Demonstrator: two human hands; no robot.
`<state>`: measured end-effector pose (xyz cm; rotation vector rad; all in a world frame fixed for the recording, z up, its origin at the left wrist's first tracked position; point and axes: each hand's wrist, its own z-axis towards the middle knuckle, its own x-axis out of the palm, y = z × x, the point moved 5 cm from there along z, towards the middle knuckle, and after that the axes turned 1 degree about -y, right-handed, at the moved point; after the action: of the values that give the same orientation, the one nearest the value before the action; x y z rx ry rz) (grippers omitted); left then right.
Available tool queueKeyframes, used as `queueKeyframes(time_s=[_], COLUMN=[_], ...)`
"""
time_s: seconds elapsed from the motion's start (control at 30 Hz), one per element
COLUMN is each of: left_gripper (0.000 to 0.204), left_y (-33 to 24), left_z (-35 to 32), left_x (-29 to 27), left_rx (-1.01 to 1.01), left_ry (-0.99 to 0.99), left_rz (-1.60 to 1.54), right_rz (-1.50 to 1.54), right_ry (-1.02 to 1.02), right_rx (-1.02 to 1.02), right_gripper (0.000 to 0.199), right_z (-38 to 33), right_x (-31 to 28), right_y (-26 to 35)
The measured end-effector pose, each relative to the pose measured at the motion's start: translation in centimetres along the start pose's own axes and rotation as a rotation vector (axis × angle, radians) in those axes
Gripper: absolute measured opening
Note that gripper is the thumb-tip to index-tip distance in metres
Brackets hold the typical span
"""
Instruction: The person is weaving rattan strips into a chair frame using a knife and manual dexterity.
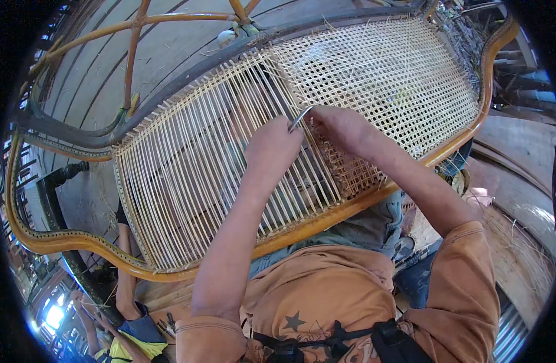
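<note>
A cane seat panel lies across my lap, stretched in a curved wooden frame (278, 247). Its right part is a finished-looking open cane weave (387, 78); its left part has only parallel cane strands (175, 163). Over the border between the two parts, my left hand (274, 144) is closed around a thin, shiny, metal-looking rod (300, 118). The rod's upper end reaches the fingertips of my right hand (341, 128), just to the right. That hand is closed too, its fingers curled down at the weave's edge; what they pinch is hidden.
Bent rattan poles (133, 60) stand beyond the panel over a plank floor (90, 78). At the lower left, another person in yellow (133, 349) sits close by. Wooden boards (520, 157) and loose cane strips lie on the right.
</note>
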<state>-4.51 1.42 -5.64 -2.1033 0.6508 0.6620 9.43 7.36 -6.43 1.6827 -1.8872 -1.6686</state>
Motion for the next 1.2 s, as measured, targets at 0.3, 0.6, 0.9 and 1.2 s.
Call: queueKeyframes(time_s=[0.3,0.6,0.9,1.2], left_gripper=[0.032,0.028,0.03,0.022], left_y=[-0.3,-1.1,-0.5,-1.5], left_z=[3.4,3.9,3.9,3.3], left_x=[2.7,2.8,3.3,2.5], left_rx=[-0.02,-0.072,-0.067,-0.029], left_ry=[0.245,0.334,0.324,0.38], left_rz=[0.043,0.025,0.012,-0.049], right_rz=[-0.023,-0.094,-0.246,-0.258], right_ry=[-0.103,0.076,0.095,0.084], right_rx=[-0.054,-0.018,0.004,0.073], right_gripper=[0.016,0.014,0.016,0.018], right_z=[-0.1,1.7,2.0,1.6], right_x=[-3.2,-2.5,-2.2,-2.1], right_y=[-1.9,-2.6,-1.8,-0.9])
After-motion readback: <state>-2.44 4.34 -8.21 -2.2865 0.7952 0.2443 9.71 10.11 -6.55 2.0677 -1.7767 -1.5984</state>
